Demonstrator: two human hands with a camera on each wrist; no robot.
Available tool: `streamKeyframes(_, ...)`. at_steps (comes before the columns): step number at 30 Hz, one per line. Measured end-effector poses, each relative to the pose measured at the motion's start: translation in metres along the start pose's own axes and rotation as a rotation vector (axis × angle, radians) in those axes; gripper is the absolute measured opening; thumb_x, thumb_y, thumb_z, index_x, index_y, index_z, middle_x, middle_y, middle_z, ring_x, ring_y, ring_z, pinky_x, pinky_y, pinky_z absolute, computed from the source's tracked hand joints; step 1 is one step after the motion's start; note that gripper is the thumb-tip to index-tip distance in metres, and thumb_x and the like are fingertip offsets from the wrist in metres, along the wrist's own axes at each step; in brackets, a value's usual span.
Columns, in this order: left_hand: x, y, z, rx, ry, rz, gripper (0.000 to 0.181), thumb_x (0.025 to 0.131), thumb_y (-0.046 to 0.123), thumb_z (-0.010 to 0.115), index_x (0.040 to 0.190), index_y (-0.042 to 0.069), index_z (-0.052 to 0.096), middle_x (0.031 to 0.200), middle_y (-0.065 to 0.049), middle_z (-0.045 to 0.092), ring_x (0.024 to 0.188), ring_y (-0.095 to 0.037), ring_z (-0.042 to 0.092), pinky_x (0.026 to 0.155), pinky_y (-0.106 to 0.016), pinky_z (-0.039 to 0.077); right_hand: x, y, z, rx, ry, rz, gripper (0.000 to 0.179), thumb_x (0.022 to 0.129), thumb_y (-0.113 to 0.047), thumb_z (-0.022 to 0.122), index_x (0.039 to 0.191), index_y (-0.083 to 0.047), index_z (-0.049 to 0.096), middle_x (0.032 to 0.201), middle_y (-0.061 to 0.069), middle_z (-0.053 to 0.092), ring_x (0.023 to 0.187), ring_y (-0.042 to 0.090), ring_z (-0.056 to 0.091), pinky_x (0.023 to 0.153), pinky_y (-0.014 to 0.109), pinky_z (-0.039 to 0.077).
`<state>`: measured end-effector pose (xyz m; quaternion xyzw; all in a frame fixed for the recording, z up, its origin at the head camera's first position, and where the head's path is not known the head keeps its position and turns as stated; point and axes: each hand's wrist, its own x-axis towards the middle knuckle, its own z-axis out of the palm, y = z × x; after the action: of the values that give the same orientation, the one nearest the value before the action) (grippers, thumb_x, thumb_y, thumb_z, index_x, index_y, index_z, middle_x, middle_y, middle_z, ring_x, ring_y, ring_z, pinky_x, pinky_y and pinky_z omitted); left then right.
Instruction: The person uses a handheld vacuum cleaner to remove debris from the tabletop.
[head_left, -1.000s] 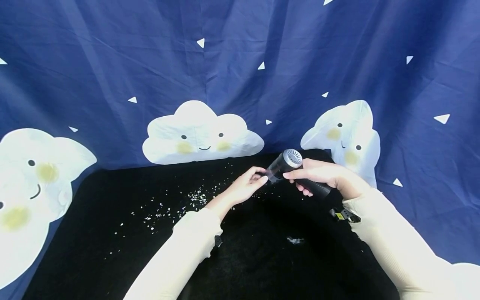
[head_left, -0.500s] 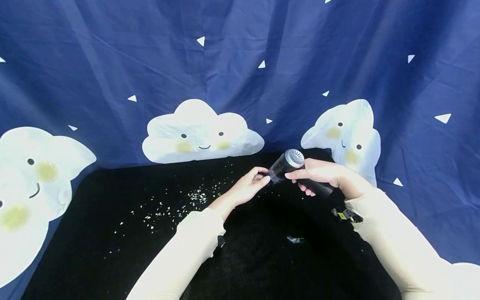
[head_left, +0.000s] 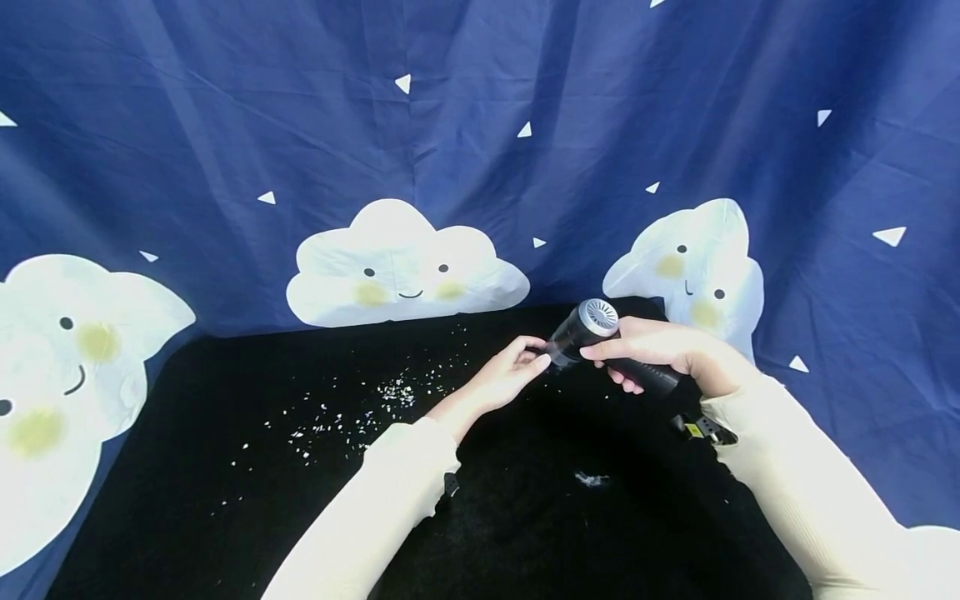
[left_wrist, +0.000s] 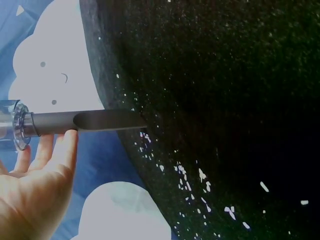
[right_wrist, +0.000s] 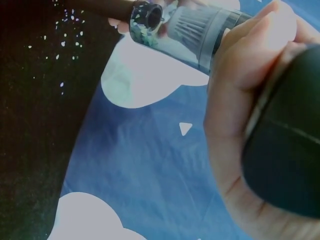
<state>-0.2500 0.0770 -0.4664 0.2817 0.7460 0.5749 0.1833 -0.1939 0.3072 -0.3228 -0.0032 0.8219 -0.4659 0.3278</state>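
A black handheld vacuum cleaner (head_left: 572, 335) with a silver vented end slants over the black cloth in the head view. My right hand (head_left: 667, 346) grips its handle, thumb along the body. At the front, my left hand (head_left: 501, 377) holds the vacuum by its nozzle. In the left wrist view the long slant-cut nozzle (left_wrist: 100, 121) points toward scattered white bits, with fingertips (left_wrist: 71, 137) against its underside. The right wrist view shows a clear dust cup (right_wrist: 185, 35) with a ribbed filter inside and small flecks near its inlet.
Small white scraps (head_left: 396, 392) lie spread over the left and middle of the black cloth (head_left: 495, 533). A whitish wisp (head_left: 592, 481) lies nearer the front. Behind hangs a blue curtain (head_left: 465, 167) printed with clouds and triangles.
Both hands and the vacuum have shifted slightly to the right together. The grip of each hand looks the same, and the scraps show no clear change.
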Motion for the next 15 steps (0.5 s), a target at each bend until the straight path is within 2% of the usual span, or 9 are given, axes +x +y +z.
streamKeyframes(10,0.001,0.001,0.008,0.010,-0.011,-0.031,0.040,0.102,0.040,0.057,0.137,0.020,0.051,0.124,-0.003,0.068,0.112,-0.014,0.063,0.100,-0.039,0.045,-0.006,0.003,-0.006,-0.009,-0.014,0.008,0.037,0.095,-0.032,0.069,0.095,0.003,0.058,0.069,0.011,0.058,0.053,0.017,0.058,0.052,0.032,0.053)
streamKeyframes(15,0.003,0.003,0.013,-0.007,-0.021,-0.021,0.040,0.102,0.039,0.057,0.137,0.020,0.051,0.123,-0.004,0.068,0.112,-0.014,0.063,0.100,-0.039,0.045,-0.011,0.001,-0.009,-0.032,-0.024,0.007,0.036,0.095,-0.033,0.068,0.094,0.002,0.057,0.069,0.011,0.058,0.054,0.019,0.058,0.052,0.033,0.053)
